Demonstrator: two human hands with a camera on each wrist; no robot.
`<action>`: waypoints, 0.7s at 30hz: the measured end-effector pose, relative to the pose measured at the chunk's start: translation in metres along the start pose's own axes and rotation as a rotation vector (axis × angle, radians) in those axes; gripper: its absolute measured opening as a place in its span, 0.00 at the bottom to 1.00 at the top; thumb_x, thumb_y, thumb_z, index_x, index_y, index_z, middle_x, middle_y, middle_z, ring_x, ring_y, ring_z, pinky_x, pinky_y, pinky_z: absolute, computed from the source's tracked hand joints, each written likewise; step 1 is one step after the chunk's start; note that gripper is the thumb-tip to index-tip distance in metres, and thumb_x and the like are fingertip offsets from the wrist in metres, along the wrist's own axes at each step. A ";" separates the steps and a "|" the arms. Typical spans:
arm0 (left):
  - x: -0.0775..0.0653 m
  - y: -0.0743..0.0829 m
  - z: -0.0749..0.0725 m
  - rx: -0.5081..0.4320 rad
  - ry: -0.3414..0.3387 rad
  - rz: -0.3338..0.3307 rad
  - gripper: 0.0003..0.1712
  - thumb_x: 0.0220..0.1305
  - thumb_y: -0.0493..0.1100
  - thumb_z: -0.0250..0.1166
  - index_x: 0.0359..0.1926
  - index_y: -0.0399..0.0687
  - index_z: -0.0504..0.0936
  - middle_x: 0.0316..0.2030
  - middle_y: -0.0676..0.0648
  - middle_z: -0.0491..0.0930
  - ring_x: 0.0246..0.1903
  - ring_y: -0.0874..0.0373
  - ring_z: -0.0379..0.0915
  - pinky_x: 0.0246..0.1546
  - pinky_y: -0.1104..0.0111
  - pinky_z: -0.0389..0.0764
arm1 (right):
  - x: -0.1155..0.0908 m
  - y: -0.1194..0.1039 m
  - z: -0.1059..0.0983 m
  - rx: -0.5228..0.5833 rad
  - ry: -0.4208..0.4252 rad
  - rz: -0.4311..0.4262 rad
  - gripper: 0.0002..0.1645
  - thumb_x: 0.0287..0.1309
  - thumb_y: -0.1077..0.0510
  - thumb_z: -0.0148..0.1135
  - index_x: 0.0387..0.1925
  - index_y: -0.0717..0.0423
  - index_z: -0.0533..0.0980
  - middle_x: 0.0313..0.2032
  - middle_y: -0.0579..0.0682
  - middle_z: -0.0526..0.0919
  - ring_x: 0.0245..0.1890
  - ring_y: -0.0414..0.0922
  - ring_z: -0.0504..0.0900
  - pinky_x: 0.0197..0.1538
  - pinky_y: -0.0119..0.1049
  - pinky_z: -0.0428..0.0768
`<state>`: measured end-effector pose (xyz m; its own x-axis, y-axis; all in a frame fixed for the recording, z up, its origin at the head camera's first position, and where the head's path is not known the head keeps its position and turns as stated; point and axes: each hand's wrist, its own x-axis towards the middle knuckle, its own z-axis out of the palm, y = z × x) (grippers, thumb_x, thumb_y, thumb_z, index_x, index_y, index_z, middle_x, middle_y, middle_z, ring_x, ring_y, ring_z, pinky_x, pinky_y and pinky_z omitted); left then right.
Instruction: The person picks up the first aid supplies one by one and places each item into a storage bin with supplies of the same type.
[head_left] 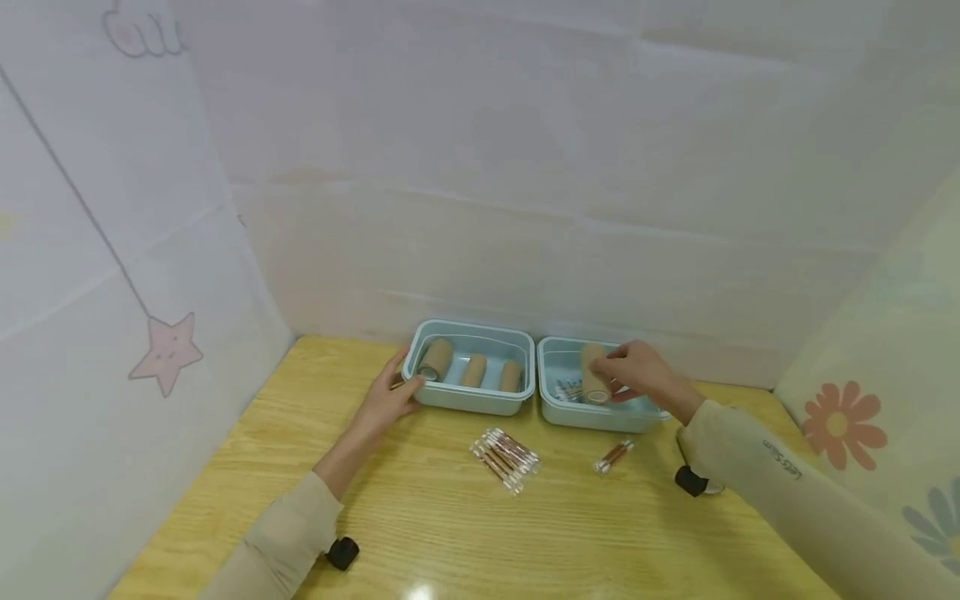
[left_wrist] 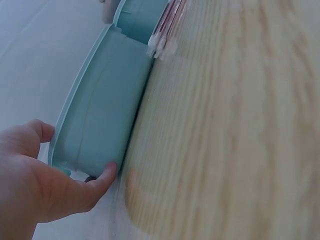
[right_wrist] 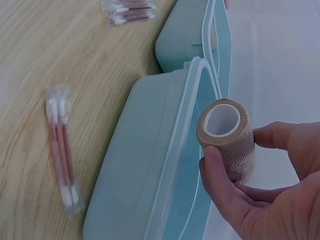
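Over the right light-blue plastic box (head_left: 592, 418), my right hand (head_left: 641, 371) grips a tan roll of elastic bandage (right_wrist: 239, 155) between thumb and fingers. The white core of the roll shows in the right wrist view. Inside that box lie some slim packets (head_left: 567, 391), partly hidden by the roll. My left hand (head_left: 384, 402) holds the left end of the other light-blue box (head_left: 471, 403), its thumb and fingers spread around the corner in the left wrist view. Three tan bandage rolls lie in this left box, among them a larger one (head_left: 438, 358) at its left.
A pile of clear packets of brown-stemmed cotton swabs (head_left: 504, 458) lies on the wooden table (head_left: 420, 517) before the boxes. One more swab packet (head_left: 614, 456) lies in front of the right box. A pale printed sheet (head_left: 480, 250) rises behind the table.
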<state>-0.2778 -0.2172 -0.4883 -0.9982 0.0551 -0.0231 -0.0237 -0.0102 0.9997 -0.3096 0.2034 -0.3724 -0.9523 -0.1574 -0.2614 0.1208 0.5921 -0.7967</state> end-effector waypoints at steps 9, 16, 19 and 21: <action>-0.002 -0.001 0.006 -0.010 -0.018 -0.003 0.43 0.76 0.45 0.60 0.82 0.62 0.48 0.70 0.30 0.60 0.65 0.32 0.65 0.62 0.44 0.71 | 0.007 -0.015 0.022 0.065 -0.036 -0.033 0.29 0.69 0.54 0.63 0.60 0.75 0.73 0.44 0.64 0.81 0.41 0.59 0.84 0.43 0.52 0.86; 0.000 -0.002 0.015 -0.020 0.002 -0.004 0.42 0.75 0.44 0.61 0.81 0.62 0.51 0.68 0.30 0.63 0.62 0.33 0.69 0.60 0.45 0.73 | 0.017 -0.023 0.034 0.106 -0.051 -0.069 0.35 0.69 0.54 0.63 0.66 0.76 0.67 0.51 0.68 0.76 0.41 0.60 0.83 0.45 0.55 0.85; 0.003 -0.004 0.018 -0.024 0.001 -0.002 0.41 0.75 0.44 0.61 0.81 0.62 0.52 0.69 0.30 0.62 0.63 0.34 0.68 0.60 0.45 0.73 | 0.023 -0.023 0.038 0.115 -0.046 -0.093 0.35 0.70 0.53 0.63 0.65 0.75 0.67 0.52 0.68 0.77 0.40 0.59 0.83 0.45 0.55 0.85; 0.004 -0.005 0.018 -0.026 -0.005 -0.003 0.41 0.75 0.43 0.61 0.81 0.62 0.52 0.69 0.30 0.61 0.63 0.34 0.67 0.60 0.45 0.73 | 0.027 -0.023 0.042 0.125 -0.042 -0.102 0.33 0.70 0.53 0.64 0.63 0.74 0.70 0.49 0.67 0.79 0.40 0.59 0.84 0.44 0.54 0.85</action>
<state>-0.2806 -0.1984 -0.4934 -0.9979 0.0600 -0.0258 -0.0280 -0.0363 0.9989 -0.3264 0.1517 -0.3840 -0.9493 -0.2461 -0.1959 0.0604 0.4685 -0.8814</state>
